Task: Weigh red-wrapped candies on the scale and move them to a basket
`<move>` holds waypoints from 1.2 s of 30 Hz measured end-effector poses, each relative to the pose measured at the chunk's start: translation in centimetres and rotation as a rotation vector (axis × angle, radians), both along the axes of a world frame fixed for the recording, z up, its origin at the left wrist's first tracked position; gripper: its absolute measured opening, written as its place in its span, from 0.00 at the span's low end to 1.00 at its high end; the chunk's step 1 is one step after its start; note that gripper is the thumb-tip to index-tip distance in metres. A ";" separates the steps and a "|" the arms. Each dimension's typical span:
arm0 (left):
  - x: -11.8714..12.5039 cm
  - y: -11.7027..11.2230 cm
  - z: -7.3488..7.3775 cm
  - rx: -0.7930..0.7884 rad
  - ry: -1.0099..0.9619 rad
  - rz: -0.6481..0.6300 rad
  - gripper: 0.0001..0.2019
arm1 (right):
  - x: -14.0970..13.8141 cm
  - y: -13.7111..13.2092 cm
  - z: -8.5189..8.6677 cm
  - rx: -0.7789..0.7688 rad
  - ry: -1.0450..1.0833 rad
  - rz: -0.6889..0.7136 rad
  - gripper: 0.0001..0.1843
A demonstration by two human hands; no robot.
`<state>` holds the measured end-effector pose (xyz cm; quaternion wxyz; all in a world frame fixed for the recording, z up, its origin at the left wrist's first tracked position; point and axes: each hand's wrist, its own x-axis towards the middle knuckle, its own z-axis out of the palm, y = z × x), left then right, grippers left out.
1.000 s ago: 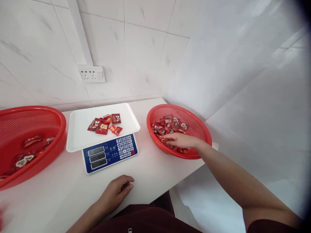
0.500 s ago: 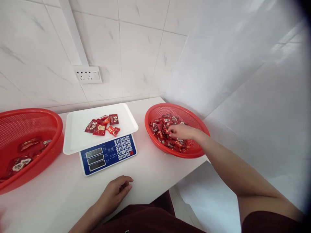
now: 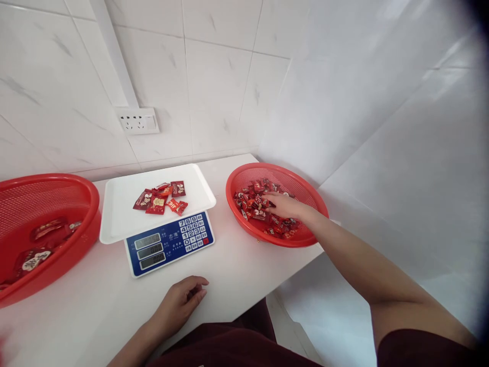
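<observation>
My right hand [image 3: 284,205] reaches into the right red plastic basket [image 3: 239,216]. Its thumb and fingers are apart, touching the small red-wrapped snack packets [image 3: 254,204] heaped there; none is clearly gripped. My left hand [image 3: 185,300] rests near the front edge of the table, loosely curled with thumb and fingers apart and nothing in it. In front of it stands a blue and white digital scale [image 3: 173,250] with a white tray [image 3: 122,216] on top. Several dark red and bright red packets [image 3: 156,204] lie grouped in the middle of that tray.
At the far left is another red basket [image 3: 82,244] with larger-looking red packets [image 3: 36,260] inside. Both baskets and the scale share a white table [image 3: 229,278]. Tiled wall rises behind, with a power socket [image 3: 137,121]. Another wall borders the right side.
My right hand has shifted slightly within the basket, its fingers spread wider, and the packets under it are rearranged. My left hand and the packets on the scale stay as they were.
</observation>
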<state>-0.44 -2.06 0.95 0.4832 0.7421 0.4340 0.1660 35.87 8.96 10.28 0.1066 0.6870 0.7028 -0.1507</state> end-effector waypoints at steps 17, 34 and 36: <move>-0.1 0.0 -0.4 -0.015 -0.011 0.011 0.11 | -3.4 2.7 -2.1 0.063 0.125 0.197 0.30; -0.1 -0.1 -0.1 -0.029 0.014 0.004 0.11 | 1.0 3.1 -0.7 0.081 0.084 -0.012 0.15; -0.1 -0.1 0.0 -0.034 0.012 0.005 0.11 | 1.0 3.1 -0.7 0.101 0.091 -0.013 0.15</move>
